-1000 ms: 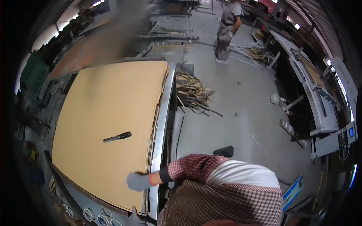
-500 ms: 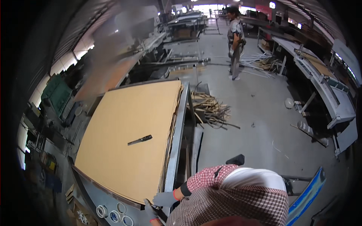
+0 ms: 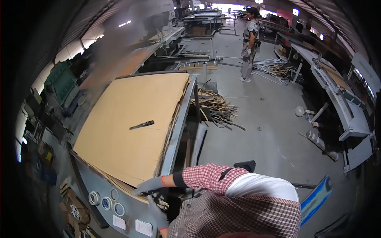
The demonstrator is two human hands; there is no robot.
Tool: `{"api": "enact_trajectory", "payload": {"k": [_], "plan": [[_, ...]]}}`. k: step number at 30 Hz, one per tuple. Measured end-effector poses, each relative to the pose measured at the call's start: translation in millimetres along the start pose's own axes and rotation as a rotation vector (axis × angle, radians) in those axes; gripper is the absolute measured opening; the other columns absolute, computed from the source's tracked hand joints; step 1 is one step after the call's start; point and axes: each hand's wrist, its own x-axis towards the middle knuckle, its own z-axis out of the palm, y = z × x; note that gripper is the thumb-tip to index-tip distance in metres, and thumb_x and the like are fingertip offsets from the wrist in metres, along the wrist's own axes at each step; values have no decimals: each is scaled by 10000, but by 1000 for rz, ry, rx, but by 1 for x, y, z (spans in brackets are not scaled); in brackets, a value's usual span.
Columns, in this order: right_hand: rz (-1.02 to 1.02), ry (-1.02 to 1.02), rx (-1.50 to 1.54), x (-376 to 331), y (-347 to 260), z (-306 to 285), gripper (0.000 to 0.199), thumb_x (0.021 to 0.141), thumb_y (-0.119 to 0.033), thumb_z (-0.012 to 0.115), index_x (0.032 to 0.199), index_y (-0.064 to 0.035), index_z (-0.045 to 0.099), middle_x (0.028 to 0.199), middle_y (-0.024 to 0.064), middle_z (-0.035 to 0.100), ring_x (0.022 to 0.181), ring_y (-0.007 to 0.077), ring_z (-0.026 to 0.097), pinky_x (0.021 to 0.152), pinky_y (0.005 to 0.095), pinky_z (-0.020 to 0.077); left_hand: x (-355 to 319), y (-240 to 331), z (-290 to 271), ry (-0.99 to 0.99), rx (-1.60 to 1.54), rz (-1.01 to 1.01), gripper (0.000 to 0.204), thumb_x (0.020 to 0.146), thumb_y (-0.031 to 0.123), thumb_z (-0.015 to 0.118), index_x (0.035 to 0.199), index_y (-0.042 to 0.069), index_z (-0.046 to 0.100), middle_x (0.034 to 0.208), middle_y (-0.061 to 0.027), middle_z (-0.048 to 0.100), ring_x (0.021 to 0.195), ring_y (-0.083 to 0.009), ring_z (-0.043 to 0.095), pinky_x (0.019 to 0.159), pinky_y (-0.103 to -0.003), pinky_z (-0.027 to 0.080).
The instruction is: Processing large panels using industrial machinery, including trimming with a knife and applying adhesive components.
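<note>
Two gloved hands work the near corner of the cardboard stack (image 3: 131,127) on the table (image 3: 180,119). Left hand (image 3: 149,185) lies flat on the corner edge, fingers stretched out and close together, pressing rather than pinching. Right hand (image 3: 158,214) sits lower at the table's front edge; its fingers are partly hidden, so I cannot tell whether it grips anything. Stack lies flat and covers most of the table, with its near corner overhanging slightly. A knife (image 3: 142,125) rests on the top sheet, well apart from both hands.

To do this well, I'd say: get fingers under one sheet only, lift evenly from the corner, and mind the knife, which could slide if the top sheet tilts. Tape rolls (image 3: 105,200) on the front panel are near the right hand; avoid snagging them.
</note>
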Motion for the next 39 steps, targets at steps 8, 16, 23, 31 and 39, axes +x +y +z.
{"api": "enact_trajectory", "payload": {"k": [8,16,23,31,39], "plan": [[-108,-177,-537,-30,-48,-25,658,630,-45,576,1270,47,447,874,226,617,647,294,616,438,425,458,-52,44,36,-238,-112,-89,586,1002,475,333,1371,21,354,1179,-135,541,1022,-256,538,914,-368,425],[-465,119,-1027,-304,-52,-147,712,741,-48,614,1396,-49,333,1137,223,541,991,403,559,836,443,480,70,154,56,-1006,-1313,313,827,914,584,434,1453,-4,216,1491,-243,240,1382,-344,240,1148,-457,197],[-127,775,-1121,-442,129,-238,613,812,-113,581,1384,-34,376,1254,230,515,1070,381,546,915,446,449,109,158,325,-460,-67,1150,341,798,131,664,1118,38,594,1186,-143,583,1025,-200,579,858,-338,503],[844,1078,-639,-611,248,-220,674,837,-265,562,1426,-44,321,1216,233,520,1051,402,532,907,474,423,137,-146,764,-933,-336,-540,122,780,151,654,832,49,611,662,-43,573,573,-162,579,564,-315,513],[1238,970,-630,-667,205,-265,737,810,-282,589,1443,-49,290,1209,240,509,1040,411,521,894,479,420,151,-351,894,-855,-365,-1009,181,787,150,644,901,9,630,694,-54,584,603,-175,577,562,-305,478]]}}
